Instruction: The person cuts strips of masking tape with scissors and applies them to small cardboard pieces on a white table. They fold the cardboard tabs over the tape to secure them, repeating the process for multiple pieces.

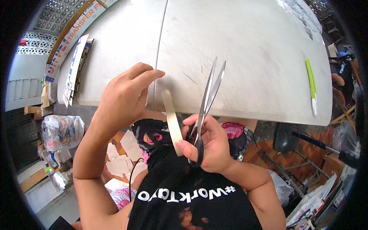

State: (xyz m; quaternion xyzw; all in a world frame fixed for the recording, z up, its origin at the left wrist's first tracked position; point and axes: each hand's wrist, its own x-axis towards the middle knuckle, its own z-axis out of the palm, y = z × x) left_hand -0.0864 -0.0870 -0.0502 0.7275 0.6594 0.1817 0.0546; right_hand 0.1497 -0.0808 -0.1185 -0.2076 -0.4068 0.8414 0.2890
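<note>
Your right hand [214, 147] is closed around the black handles of the scissors [204, 107], with the fingers curled in and the thumb laid forward. The blades point up and slightly to the right, parted by only a narrow gap at the tips. That same thumb lies against the lower end of the pale strip [173, 119]; what presses on the strip from behind is hidden. Your right palm is turned mostly upward, in front of your shirt [191, 191], and the forearm comes in from the lower right.

Your left hand [124, 92] holds nothing that can be seen. Its fingers are loosely bent and parted from the thumb, with the index reaching rightward to the seam [158, 46] of the surface [249, 76]. The back of the hand faces up, and the forearm rises steeply from a bent elbow.

The strip stands between your two hands, left of the scissors, leaning a little left. Its blurred upper end is just beside your left fingers, apart from them, and in front of the near edge of the surface. A green pen [311, 82] lies well to the right.
</note>
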